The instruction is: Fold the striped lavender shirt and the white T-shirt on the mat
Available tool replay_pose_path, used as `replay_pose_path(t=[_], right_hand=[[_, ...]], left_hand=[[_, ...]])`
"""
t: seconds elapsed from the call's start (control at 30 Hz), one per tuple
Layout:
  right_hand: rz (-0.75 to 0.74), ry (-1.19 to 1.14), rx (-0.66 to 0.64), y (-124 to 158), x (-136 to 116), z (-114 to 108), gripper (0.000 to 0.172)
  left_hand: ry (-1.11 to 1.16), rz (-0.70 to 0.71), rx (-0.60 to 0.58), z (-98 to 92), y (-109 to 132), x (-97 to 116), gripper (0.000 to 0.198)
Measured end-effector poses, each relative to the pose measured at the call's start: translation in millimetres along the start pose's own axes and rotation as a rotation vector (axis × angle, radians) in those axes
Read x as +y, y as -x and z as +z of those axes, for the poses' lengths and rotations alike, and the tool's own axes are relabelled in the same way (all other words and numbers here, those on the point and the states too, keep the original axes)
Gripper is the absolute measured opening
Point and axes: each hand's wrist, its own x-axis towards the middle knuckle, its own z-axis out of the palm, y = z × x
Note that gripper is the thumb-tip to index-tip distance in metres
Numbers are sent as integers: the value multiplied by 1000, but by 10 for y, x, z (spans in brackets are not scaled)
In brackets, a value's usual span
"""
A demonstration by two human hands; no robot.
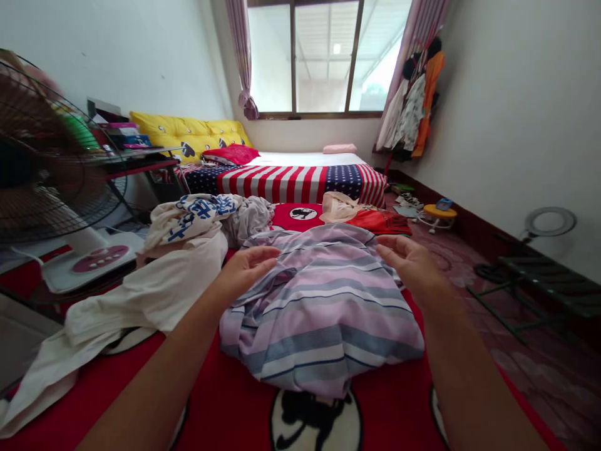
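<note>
A crumpled piece of clothing with lilac, grey and white stripes (328,307) lies spread on a red blanket (225,401) in front of me. My left hand (251,266) hovers at its upper left side, fingers stretched and thumb apart, holding nothing. Across from it, my right hand (406,260) is over the upper right edge, also open with fingers reaching inward. Whether the fingertips touch the cloth is hard to tell. Left of my left hand lie white clothing (164,294), a white cloth with blue lettering (192,216) and a grey garment (248,216).
Beyond the striped cloth lie beige (338,207) and orange-red clothes (375,220). A fan (89,250) stands at left. A bed with a flag-patterned cover (282,185) is at the back. On the right are a yellow stool (439,212) and a dark folding rack (549,282).
</note>
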Motion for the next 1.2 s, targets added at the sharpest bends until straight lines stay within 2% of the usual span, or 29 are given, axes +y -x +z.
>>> replay_pose_path(t=[0.07,0.13,0.2,0.27,0.4,0.5,0.7,0.8,0.87,1.0,1.07,1.13,1.2], right_hand=[[-39,155,-95,51,-54,25,36],[-90,274,-180,66,-27,55,32],[-101,381,-242,46,91,79,29],[-78,535,-261,6,272,94,29],[-75,828,-282,-63,630,115,34],[-123,899,-316,-52,759,145,39],[-118,909,-321,69,805,284,45],[-139,898,-359,105,794,232,46],[-170,844,-418,162,759,78,44],[-325,612,-537,505,647,-386,39],[-408,577,-622,751,627,-558,44],[-441,600,-675,958,655,-628,47],[-451,610,-650,1070,706,-602,37]], left_hand=[[-164,52,-158,182,25,-120,63],[-406,93,-245,331,38,-313,67],[-662,97,-229,420,33,-525,67],[-833,96,-159,445,13,-700,66],[-926,115,-96,412,-32,-842,63],[-944,123,-67,421,-27,-828,62],[-981,114,-61,513,-13,-814,61],[-968,90,-127,465,-7,-757,61],[-910,127,-207,368,72,-635,57],[-703,329,-285,135,536,-261,33],[-674,366,-373,94,849,-146,30],[-727,403,-427,139,1106,-144,38],[-797,430,-414,236,1244,-223,35]])
